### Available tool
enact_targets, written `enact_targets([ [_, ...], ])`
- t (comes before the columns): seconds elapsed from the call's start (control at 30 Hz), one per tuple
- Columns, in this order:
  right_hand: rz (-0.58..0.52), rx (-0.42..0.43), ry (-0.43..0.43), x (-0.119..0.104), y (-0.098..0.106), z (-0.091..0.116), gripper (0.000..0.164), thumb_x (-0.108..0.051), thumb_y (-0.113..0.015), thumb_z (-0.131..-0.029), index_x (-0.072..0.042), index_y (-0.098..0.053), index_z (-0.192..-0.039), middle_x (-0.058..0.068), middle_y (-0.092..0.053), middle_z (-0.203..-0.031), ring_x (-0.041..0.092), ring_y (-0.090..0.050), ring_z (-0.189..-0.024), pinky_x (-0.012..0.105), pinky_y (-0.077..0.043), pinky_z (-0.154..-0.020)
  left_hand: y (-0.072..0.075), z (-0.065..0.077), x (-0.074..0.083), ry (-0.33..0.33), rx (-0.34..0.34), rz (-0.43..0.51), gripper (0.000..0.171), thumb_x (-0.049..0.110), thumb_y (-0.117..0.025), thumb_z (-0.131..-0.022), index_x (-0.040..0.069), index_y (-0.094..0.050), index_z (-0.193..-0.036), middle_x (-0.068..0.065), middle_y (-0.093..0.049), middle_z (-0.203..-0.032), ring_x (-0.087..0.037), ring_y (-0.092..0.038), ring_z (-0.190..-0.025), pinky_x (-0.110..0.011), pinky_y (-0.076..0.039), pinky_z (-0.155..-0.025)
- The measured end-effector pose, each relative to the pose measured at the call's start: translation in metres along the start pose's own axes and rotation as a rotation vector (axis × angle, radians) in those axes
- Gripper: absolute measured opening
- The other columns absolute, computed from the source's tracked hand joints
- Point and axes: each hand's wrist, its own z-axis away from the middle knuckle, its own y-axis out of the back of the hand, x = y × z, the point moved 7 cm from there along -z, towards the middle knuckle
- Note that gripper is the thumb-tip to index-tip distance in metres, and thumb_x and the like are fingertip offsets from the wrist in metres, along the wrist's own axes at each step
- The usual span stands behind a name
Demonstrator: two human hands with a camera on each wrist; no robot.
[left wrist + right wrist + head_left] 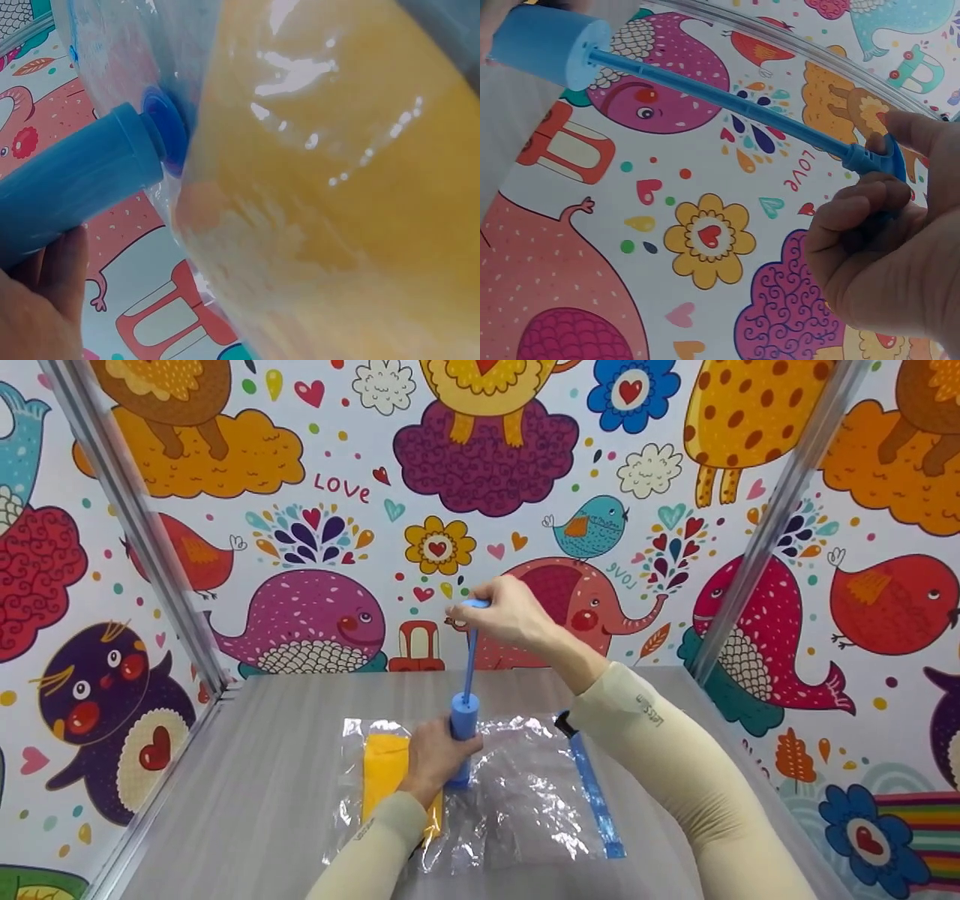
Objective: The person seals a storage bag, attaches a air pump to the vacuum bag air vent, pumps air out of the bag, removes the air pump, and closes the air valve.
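Note:
A blue hand pump (465,714) stands nearly upright over a clear plastic storage bag (525,795). My left hand (439,757) grips the pump's barrel, thumb and fingers wrapped round it. Above, my right hand (504,611) holds the pump handle (891,161) with curled fingers, and the long rod (727,105) is drawn far out of the barrel. In the left wrist view the pump's foot meets a round blue valve (166,129) on the bag. Folded yellow cloth (384,772) lies inside the bag's left part, seen through the shiny plastic.
A blue zip strip (596,795) runs along the bag's right edge, with a black slider (565,724) at its far end. The bag lies on a grey table (247,780). Metal posts (139,525) and printed cartoon walls stand around the table.

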Motion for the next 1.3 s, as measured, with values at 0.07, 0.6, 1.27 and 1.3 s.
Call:
enact_targets([
  [0.07, -0.003, 0.028, 0.009, -0.003, 0.004, 0.000, 0.052, -0.041, -0.079, -0.102, -0.021, -0.051, -0.063, -0.007, -0.040, -0.058, 0.012, -0.036, -0.058, 0.026, -0.030, -0.053, -0.001, 0.000, 0.000, -0.004, 0.000, 0.003, 0.043, 0.037, -0.094, -0.089, 0.006, -0.080, -0.116, -0.013, -0.087, -0.110, -0.030, -0.084, -0.097, -0.058, -0.069, -0.099],
  [0.6, 0.084, 0.125, 0.136, -0.003, -0.002, -0.001, 0.047, -0.042, -0.075, -0.104, -0.021, -0.054, -0.068, -0.007, -0.044, -0.060, 0.013, -0.043, -0.059, 0.026, -0.037, -0.055, 0.001, -0.002, 0.001, -0.050, 0.007, -0.074, 0.045, 0.037, -0.094, -0.088, 0.005, -0.078, -0.116, -0.015, -0.087, -0.110, -0.033, -0.084, -0.097, -0.057, -0.070, -0.095],
  [1.27, 0.286, 0.069, 0.153, 0.034, -0.030, -0.005, 0.046, -0.043, -0.066, -0.108, -0.021, -0.051, -0.071, -0.006, -0.042, -0.063, 0.013, -0.042, -0.062, 0.027, -0.036, -0.057, -0.001, -0.004, 0.005, -0.086, 0.031, -0.001, 0.040, 0.034, -0.095, -0.087, 0.009, -0.079, -0.113, -0.013, -0.087, -0.108, -0.032, -0.085, -0.095, -0.058, -0.070, -0.095],
  [1.3, 0.300, 0.044, 0.164, 0.036, -0.036, -0.004, 0.045, -0.044, -0.065, -0.109, -0.022, -0.050, -0.072, -0.006, -0.042, -0.063, 0.013, -0.041, -0.061, 0.027, -0.035, -0.057, 0.000, -0.003, 0.006, -0.105, 0.045, -0.015, 0.040, 0.034, -0.095, -0.086, 0.008, -0.079, -0.112, -0.013, -0.087, -0.106, -0.032, -0.084, -0.093, -0.057, -0.071, -0.093],
])
